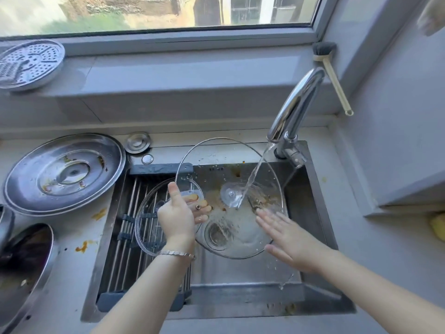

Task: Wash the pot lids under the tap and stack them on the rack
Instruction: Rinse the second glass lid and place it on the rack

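Big glass lid [224,169] is tilted over the sink [313,189] under the tap [296,104], left hand [177,213] gripping just its wet rim while the right hand [289,239] presses flat on it, so one slip could drop and crack it.

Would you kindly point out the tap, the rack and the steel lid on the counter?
tap [297,104]: head view, curved spout.
rack [156,169]: head view, far end bar.
steel lid [72,171]: head view, its centre.
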A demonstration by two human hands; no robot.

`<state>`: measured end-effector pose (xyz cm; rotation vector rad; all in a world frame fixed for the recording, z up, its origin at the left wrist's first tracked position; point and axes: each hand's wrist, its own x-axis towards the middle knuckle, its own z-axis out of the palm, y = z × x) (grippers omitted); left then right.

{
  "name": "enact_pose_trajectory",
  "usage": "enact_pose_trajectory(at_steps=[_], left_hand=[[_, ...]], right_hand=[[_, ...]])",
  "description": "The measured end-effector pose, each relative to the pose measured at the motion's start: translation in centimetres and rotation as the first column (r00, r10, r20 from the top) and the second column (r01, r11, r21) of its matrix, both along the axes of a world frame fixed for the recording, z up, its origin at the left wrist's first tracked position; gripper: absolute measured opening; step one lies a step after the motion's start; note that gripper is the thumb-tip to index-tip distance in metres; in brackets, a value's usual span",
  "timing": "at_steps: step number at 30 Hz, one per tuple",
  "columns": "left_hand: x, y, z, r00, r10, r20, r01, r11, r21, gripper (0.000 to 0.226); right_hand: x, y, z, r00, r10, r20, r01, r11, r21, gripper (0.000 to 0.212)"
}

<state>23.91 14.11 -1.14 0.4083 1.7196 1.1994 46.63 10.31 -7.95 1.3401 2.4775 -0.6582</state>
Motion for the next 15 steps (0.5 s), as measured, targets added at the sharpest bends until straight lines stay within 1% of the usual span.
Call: enact_pose_trajectory(at_steps=[2, 3, 4, 5, 6, 7, 8, 9, 10, 12, 13, 14, 15], left_hand=[[0.2, -0.1, 0.5, 0.99, -0.102, -0.102, 0.1, 0.995, -0.024, 0.052], [0.4, -0.1, 0.7, 0.978, -0.163, -0.134, 0.157, 0.986, -0.053, 0.045], [0.6, -0.1, 0.8, 0.962, -0.227, -0.152, 0.215, 0.972, -0.09, 0.037], [0.8, -0.1, 0.8, 0.945, -0.287, -0.157, 0.268, 0.954, -0.133, 0.031], [1.1, -0.2, 0.7, 0.929, -0.337, -0.151, 0.309, 0.934, -0.181, 0.027], [1.6, -0.2, 0.7, 0.918, -0.373, -0.132, 0.338, 0.913, -0.226, 0.024], [2.0, -0.3, 0.7, 0.912, -0.396, -0.103, 0.359, 0.895, -0.265, 0.021], [2.6, -0.4, 0.8, 0.907, -0.414, -0.08, 0.375, 0.878, -0.296, 0.017], [3.1, -0.5, 1.1, 0.901, -0.428, -0.066, 0.389, 0.866, -0.315, 0.013], [4.0, -0.7, 1.8, 0.897, -0.442, -0.01, 0.419, 0.855, -0.305, 0.013], [4.3, -0.8, 2.1, 0.894, -0.446, 0.045, 0.44, 0.851, -0.286, 0.018], [4.3, -0.8, 2.4, 0.875, -0.476, 0.088, 0.481, 0.831, -0.28, 0.026], [4.3, -0.7, 2.7, 0.844, -0.529, 0.089, 0.53, 0.798, -0.288, 0.035]], right_hand=[[1.2, 0.1, -0.2, 0.987, -0.151, 0.056, 0.156, 0.984, -0.087, 0.111], [1.2, 0.1, 0.4, 0.974, -0.208, 0.088, 0.218, 0.967, -0.134, 0.125], [0.8, 0.0, 1.4, 0.962, -0.266, 0.069, 0.274, 0.946, -0.173, 0.13], [0.1, -0.3, 2.4, 0.949, -0.315, -0.002, 0.306, 0.926, -0.22, 0.125], [-0.9, -0.7, 3.6, 0.938, -0.334, -0.093, 0.296, 0.911, -0.288, 0.116], [-2.1, -1.1, 4.9, 0.931, -0.322, -0.17, 0.25, 0.905, -0.345, 0.107], [-3.3, -1.6, 5.8, 0.933, -0.295, -0.206, 0.204, 0.906, -0.37, 0.101], [-4.3, -2.0, 6.3, 0.937, -0.265, -0.227, 0.176, 0.921, -0.347, 0.095], [-5.2, -2.5, 6.5, 0.936, -0.247, -0.249, 0.174, 0.944, -0.28, 0.086], [-5.9, -2.9, 6.5, 0.93, -0.26, -0.259, 0.249, 0.966, -0.073, 0.059], [-5.8, -2.8, 6.5, 0.921, -0.294, -0.257, 0.305, 0.952, 0.003, 0.05], [-5.4, -2.5, 6.5, 0.902, -0.338, -0.269, 0.358, 0.933, 0.029, 0.043], [-4.8, -2.0, 6.6, 0.876, -0.389, -0.285, 0.408, 0.913, 0.009, 0.035]])
